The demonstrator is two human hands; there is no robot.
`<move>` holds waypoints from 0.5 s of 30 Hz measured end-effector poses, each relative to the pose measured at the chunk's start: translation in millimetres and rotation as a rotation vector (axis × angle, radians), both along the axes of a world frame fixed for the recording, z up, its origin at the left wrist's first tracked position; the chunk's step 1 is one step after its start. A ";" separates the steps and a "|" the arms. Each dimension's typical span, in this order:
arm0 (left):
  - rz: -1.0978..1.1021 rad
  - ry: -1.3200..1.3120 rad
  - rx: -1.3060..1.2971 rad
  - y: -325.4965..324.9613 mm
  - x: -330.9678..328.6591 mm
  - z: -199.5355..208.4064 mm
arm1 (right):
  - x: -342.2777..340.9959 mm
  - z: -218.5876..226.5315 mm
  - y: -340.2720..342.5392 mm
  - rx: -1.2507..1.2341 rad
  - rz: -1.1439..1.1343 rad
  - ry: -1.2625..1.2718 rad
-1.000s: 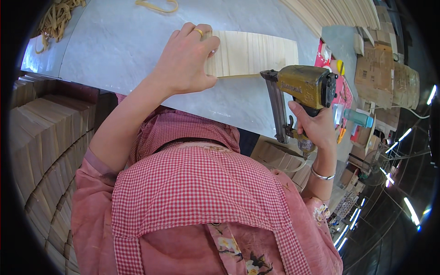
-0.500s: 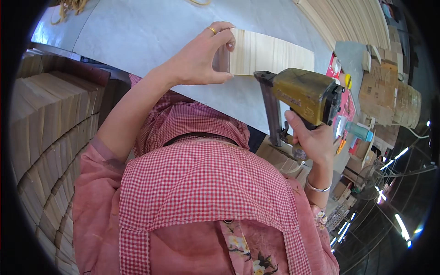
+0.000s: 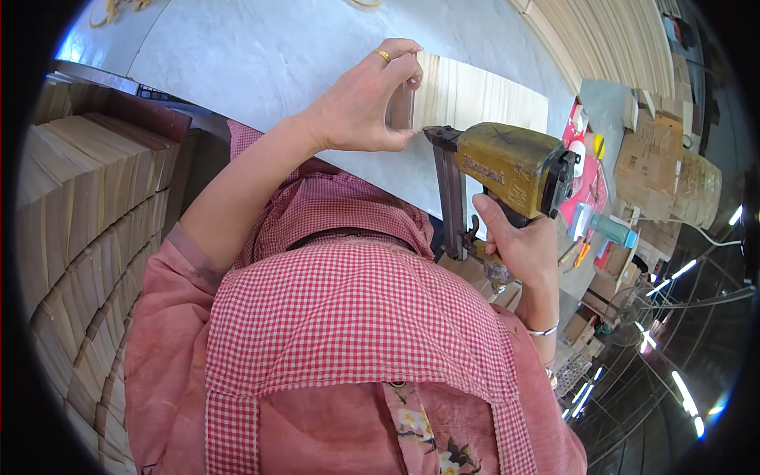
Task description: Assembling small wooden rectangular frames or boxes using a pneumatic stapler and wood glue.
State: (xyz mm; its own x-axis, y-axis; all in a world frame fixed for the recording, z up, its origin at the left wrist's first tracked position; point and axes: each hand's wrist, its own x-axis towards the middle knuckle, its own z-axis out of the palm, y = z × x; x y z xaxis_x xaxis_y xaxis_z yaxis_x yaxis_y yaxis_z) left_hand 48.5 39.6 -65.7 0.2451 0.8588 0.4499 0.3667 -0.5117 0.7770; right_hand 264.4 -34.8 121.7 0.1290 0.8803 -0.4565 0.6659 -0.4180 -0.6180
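A row of pale wooden slats [image 3: 483,91], pressed side by side into a block, lies on the grey table. My left hand [image 3: 360,107] is closed on the block's left end, thumb at the near edge and fingers at the far edge. A browner end face [image 3: 400,108] shows inside that grip. My right hand [image 3: 526,249] is wrapped round the handle of a yellow-brown nail gun [image 3: 511,158]. The gun's nose is at the block's near edge, close to my left thumb; whether it touches the wood I cannot tell. Its trigger finger is partly hidden.
Stacked wooden boards [image 3: 71,190] rise at the left. Long pale strips [image 3: 613,39] lie at the far right of the grey tabletop [image 3: 237,63]. Cardboard boxes [image 3: 649,158], a teal bottle [image 3: 613,229] and small tools crowd the right side.
The nail gun has moved left along the block's near edge, its nose now beside my left thumb. My left hand and the block's left end sit slightly farther right in view.
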 end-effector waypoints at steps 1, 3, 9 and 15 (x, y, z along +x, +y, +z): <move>-0.001 -0.002 0.001 0.0 1.2 -1.1 | -0.1 0.2 -0.7 0.001 -0.001 -0.002; 0.012 -0.022 0.005 -1.3 3.2 -2.5 | 0.4 -1.0 -2.1 0.062 0.043 -0.009; 0.019 -0.083 -0.074 -4.4 1.9 0.0 | -2.2 -6.4 12.0 0.185 0.162 -0.011; 0.013 -0.106 -0.130 -5.3 0.6 -0.1 | -21.0 0.8 34.5 0.083 0.136 -0.055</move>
